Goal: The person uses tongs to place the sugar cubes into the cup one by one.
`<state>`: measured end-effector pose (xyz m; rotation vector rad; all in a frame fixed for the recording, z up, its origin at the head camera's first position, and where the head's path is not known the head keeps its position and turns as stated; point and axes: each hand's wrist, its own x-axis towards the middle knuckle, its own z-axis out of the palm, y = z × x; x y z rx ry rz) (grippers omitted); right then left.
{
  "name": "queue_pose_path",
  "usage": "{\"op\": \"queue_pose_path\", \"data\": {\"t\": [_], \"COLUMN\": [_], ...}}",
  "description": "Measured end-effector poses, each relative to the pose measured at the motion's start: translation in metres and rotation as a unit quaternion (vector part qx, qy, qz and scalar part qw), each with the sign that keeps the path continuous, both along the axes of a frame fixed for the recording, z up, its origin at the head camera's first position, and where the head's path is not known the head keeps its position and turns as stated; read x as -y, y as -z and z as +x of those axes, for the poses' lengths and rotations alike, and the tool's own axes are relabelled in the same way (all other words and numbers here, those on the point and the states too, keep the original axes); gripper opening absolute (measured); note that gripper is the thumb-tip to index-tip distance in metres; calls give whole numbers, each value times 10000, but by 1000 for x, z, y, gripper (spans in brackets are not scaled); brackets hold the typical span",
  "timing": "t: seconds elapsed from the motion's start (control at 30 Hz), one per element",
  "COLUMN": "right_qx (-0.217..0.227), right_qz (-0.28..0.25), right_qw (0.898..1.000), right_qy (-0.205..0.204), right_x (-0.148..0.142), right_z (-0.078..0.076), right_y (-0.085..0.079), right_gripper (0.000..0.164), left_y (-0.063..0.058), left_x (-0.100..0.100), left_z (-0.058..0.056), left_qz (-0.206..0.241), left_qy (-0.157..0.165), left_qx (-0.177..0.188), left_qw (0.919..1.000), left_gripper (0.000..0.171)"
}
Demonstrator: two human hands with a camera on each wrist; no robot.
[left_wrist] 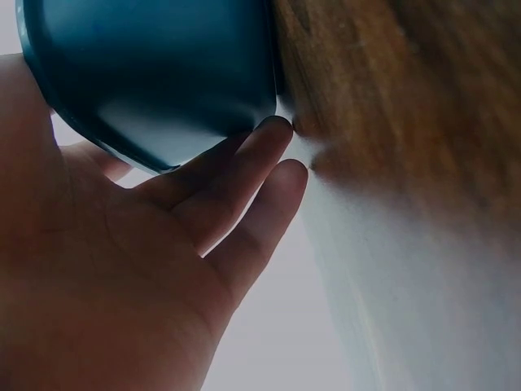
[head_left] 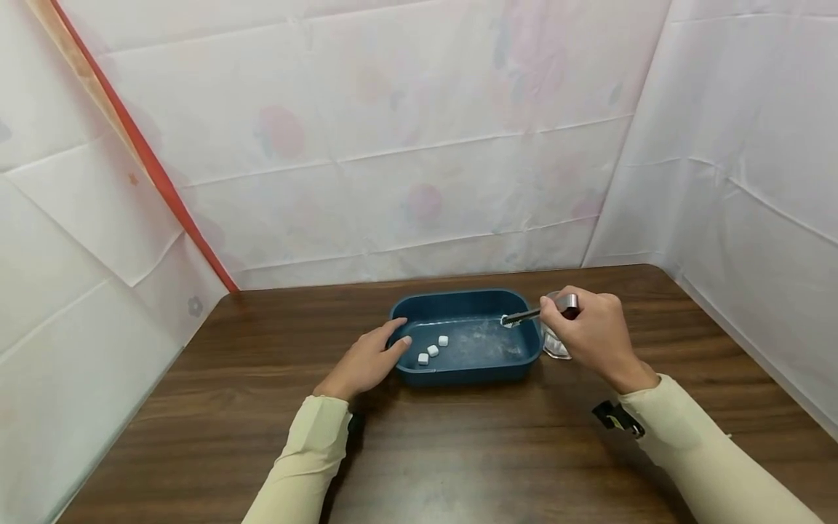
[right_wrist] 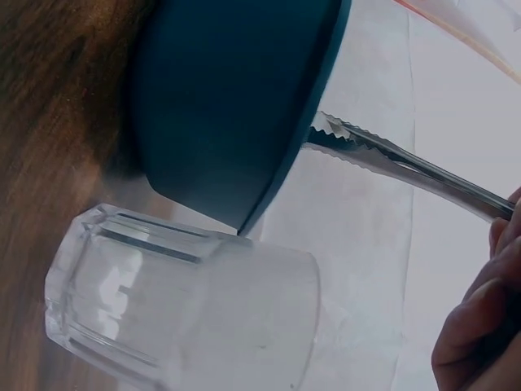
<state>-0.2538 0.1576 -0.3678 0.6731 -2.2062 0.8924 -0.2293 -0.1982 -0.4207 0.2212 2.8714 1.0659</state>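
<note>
My left hand (head_left: 369,360) grips the left end of a dark blue rectangular basin (head_left: 465,377). Its thumb and index finger reach over the rim, while other fingers (left_wrist: 269,195) lie along the outer wall in the left wrist view. In my right hand (head_left: 592,331) is a pair of metal tongs (head_left: 530,314), slanting down into the basin's right side. A small white cube (head_left: 504,320) shows at the serrated tips. Three more white cubes (head_left: 433,351) lie in a slanting row on the basin floor at the left.
A clear faceted glass (right_wrist: 187,301) stands close to the basin's right end, partly behind my right hand in the head view. The brown wooden table (head_left: 262,415) meets pale patterned sheeting (head_left: 393,145) at the back and sides. A red strip (head_left: 150,160) runs down the left corner.
</note>
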Motion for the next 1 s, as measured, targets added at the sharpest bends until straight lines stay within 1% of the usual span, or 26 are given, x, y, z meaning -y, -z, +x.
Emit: {"op": "queue_pose_path", "data": {"t": [0.37, 0.57, 0.7, 0.9, 1.0], "right_qx": [-190, -415, -566, -754, -852], "right_qz": [123, 260, 327, 454, 490], "right_qw": [9992, 9978, 9967, 9949, 9936], "right_qy": [322, 438, 480, 484, 550], "right_x": [-7, -9, -9, -7, -8], "right_z": [-1, -2, -3, -4, -4], "right_y": [-11, -11, -10, -9, -9], "right_gripper": [27, 32, 33, 33, 31], "left_y": [-3, -5, -6, -5, -5], "left_x": [-3, -3, -3, -1, -2], "left_z": [-5, -8, -7, -6, -6], "left_qz": [8, -35, -13, 37, 45], "left_qy": [42, 75, 110, 118, 121], "left_qx": [-74, -48, -61, -66, -43], "left_qw": [10000, 10000, 9999, 9999, 9999], "left_gripper": [59, 59, 58, 58, 58]}}
